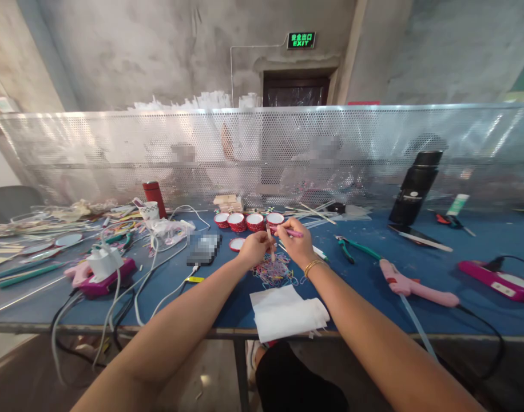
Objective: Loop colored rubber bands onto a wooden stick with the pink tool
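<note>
Over the middle of the blue table, my left hand (pixel 255 250) pinches a narrow, pale wooden craft stick (pixel 269 233), which stands roughly upright. Close beside it, my right hand (pixel 297 246) is closed around a pink-purple pen (pixel 293 232), its tip end towards the stick. Below both hands lies a tangled heap of thin coloured loops (pixel 274 271). Just beyond are several round red cups with white insides (pixel 237 221) in a row. One more white-topped red piece (pixel 237 245) sits by my left hand, which partly covers it. A folded white cloth or tissue (pixel 288 313) lies at the near edge.
Left are a phone (pixel 204 249) on a cable, a magenta power strip (pixel 110 279), a red flask (pixel 154 198) and scattered sticks. Right are pliers (pixel 346 249), a pink glue gun (pixel 412 285), a black thermos (pixel 415 189) and another power strip (pixel 500 280). A perforated metal screen (pixel 193 137) stands behind.
</note>
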`<control>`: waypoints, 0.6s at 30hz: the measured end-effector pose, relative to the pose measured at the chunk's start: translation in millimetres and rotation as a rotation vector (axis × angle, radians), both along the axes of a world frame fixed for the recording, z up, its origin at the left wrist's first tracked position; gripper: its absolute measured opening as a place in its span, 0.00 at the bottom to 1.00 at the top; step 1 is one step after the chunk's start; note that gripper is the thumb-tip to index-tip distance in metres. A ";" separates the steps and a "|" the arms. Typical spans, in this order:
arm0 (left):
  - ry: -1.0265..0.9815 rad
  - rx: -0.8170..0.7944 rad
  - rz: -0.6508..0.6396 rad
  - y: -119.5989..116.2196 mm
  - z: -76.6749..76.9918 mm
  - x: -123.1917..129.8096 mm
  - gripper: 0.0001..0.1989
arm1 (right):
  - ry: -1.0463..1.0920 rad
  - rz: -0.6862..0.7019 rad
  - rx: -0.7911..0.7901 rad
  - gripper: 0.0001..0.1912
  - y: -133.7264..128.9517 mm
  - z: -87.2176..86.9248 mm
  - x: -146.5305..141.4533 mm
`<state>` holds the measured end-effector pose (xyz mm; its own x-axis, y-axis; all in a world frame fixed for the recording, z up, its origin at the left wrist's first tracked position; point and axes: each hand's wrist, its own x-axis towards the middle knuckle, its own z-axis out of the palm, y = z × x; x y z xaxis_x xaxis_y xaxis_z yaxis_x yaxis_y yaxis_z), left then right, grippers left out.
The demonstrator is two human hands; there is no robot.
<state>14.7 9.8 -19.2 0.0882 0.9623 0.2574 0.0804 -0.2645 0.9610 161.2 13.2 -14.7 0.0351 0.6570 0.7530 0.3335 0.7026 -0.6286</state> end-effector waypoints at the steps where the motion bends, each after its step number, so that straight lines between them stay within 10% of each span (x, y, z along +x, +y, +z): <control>1: 0.011 -0.005 -0.006 0.5 -0.6 -0.1 0.08 | -0.005 0.010 0.004 0.09 0.0 -0.1 -0.3; 18: 0.045 -0.041 -0.021 -0.8 2.0 -0.2 0.10 | 0.004 0.001 0.006 0.09 0.6 -0.3 0.0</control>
<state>14.4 9.0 -17.1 0.1187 0.9698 0.2129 0.1187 -0.2268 0.9667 161.2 13.8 -15.0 0.0377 0.6528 0.7566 0.3298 0.7065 -0.6261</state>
